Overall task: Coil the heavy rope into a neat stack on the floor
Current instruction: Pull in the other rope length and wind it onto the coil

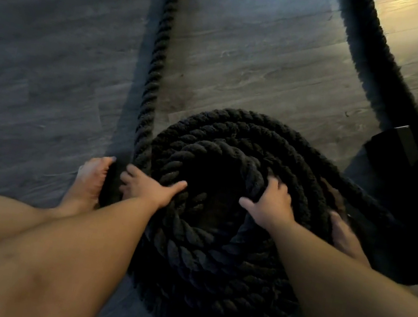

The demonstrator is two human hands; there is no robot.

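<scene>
Two hands: both rest on the coil; left hand (151,186) lies flat with fingers spread on the left rim, right hand (272,201) curls over an inner turn, gripping it.
Rope (224,189): thick, black, twisted; mostly wound into a flat round stack between bare feet, one tail running straight away.
Handling: likely heavy and stiff; best grabbed full-fisted near the stack.
Floor (54,47): grey wood-look planks, dim room.
</scene>
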